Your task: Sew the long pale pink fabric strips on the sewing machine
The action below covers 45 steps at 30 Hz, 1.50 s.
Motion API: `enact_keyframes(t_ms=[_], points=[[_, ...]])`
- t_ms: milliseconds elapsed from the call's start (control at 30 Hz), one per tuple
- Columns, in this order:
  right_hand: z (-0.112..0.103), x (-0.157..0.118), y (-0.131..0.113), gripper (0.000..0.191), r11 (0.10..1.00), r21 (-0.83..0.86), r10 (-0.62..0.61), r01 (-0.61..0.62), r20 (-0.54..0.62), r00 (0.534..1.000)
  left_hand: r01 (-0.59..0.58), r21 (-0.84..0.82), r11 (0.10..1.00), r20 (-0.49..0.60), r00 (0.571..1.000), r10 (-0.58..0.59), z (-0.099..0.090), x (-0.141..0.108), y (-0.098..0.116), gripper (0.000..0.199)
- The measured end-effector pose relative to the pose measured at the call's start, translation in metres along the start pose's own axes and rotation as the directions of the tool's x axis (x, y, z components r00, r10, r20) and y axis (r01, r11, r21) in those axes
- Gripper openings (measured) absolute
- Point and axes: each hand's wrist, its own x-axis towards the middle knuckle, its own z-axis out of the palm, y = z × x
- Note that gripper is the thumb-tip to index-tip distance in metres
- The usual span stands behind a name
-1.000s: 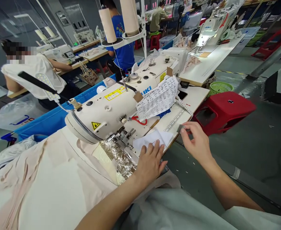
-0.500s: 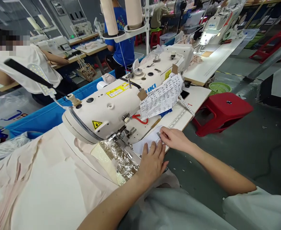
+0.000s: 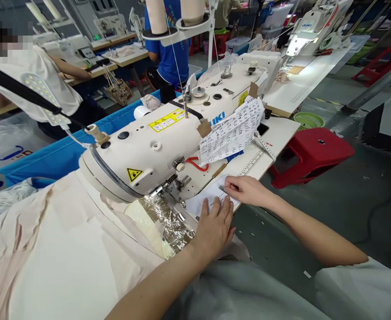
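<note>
A white paper sheet [image 3: 203,197] with printed marks lies on the sewing table beside the needle area of a sewing machine [image 3: 142,146]. My left hand [image 3: 215,226] rests flat on its near edge, fingers stretched out and slightly apart. My right hand [image 3: 248,190] is closed in a pinch at the sheet's right side, on a small flat grey piece [image 3: 222,188] that looks like a blade; most of it is hidden by the fingers. Left of the sheet, shiny clear tape [image 3: 168,222] covers part of the work surface.
Pale pink fabric [image 3: 115,240] spreads over the left. A handwritten sheet [image 3: 231,133] hangs on the machine's front. A red stool [image 3: 318,151] and a green basket [image 3: 308,120] stand right of the table. People [image 3: 170,49] work at machines behind a blue cloth trough [image 3: 31,155].
The camera view has shifted slightly, and the machine sits a little lower in it. Both hands keep nearly the same places on the paper, the right one still pinching the grey piece.
</note>
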Motion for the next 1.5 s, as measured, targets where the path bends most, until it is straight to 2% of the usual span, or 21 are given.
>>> enact_keyframes(t_ms=[200, 400, 533, 700, 867, 1000, 1100, 1200, 1300, 1367, 1433, 1500], points=[[0.002, 0.003, 0.002, 0.024, 1.000, -0.005, -0.017, 0.017, -0.005, 1.000, 0.008, -0.015, 1.000, 0.006, 1.000, -0.008, 0.000, 0.001, 0.002, 0.059], [0.000, 0.009, 0.005, 0.022, 1.000, -0.002, 0.025, -0.025, -0.107, 0.994, 0.008, -0.044, 0.999, 0.020, 1.000, -0.007, -0.001, 0.003, -0.001, 0.059], [-0.001, 0.009, 0.008, 0.024, 0.996, 0.086, 0.003, 0.007, -0.120, 0.993, 0.014, -0.092, 0.996, -0.029, 0.999, -0.017, -0.002, 0.005, -0.005, 0.060], [-0.004, -0.003, 0.011, 0.027, 0.979, 0.203, -0.012, 0.024, -0.062, 0.998, 0.032, -0.107, 0.994, -0.052, 0.998, -0.038, -0.004, 0.006, -0.005, 0.059], [-0.005, -0.004, 0.014, 0.025, 0.994, 0.093, -0.055, 0.057, -0.024, 0.998, -0.004, -0.100, 0.995, -0.070, 0.998, -0.003, -0.002, 0.003, -0.004, 0.056], [-0.007, 0.009, 0.011, 0.021, 1.000, 0.001, 0.021, -0.021, -0.119, 0.993, -0.016, -0.079, 0.997, -0.046, 0.999, 0.012, -0.003, 0.004, -0.005, 0.055], [-0.009, 0.009, 0.006, 0.021, 0.997, 0.018, 0.079, -0.077, -0.174, 0.982, -0.008, -0.075, 0.997, -0.049, 0.999, 0.004, -0.004, 0.005, -0.005, 0.054], [-0.009, -0.003, 0.005, 0.024, 0.994, 0.110, 0.002, 0.010, -0.108, 0.994, -0.010, -0.077, 0.997, -0.058, 0.998, 0.006, -0.004, 0.006, -0.005, 0.054], [-0.009, -0.010, 0.008, 0.024, 0.994, 0.076, -0.074, 0.076, -0.022, 0.997, -0.018, -0.080, 0.997, -0.047, 0.999, 0.014, -0.004, 0.005, -0.006, 0.055], [-0.009, -0.008, 0.010, 0.025, 0.999, 0.022, -0.041, 0.041, -0.027, 0.999, -0.012, -0.076, 0.997, -0.040, 0.999, 0.009, -0.004, 0.005, -0.005, 0.054], [-0.010, -0.005, 0.010, 0.024, 0.999, -0.010, 0.039, -0.040, -0.094, 0.995, -0.005, -0.072, 0.997, -0.038, 0.999, 0.002, -0.004, 0.006, -0.005, 0.053], [-0.011, -0.005, 0.009, 0.024, 0.998, 0.011, 0.067, -0.066, -0.145, 0.987, -0.001, -0.074, 0.997, -0.037, 0.999, -0.002, -0.005, 0.006, -0.005, 0.053]])
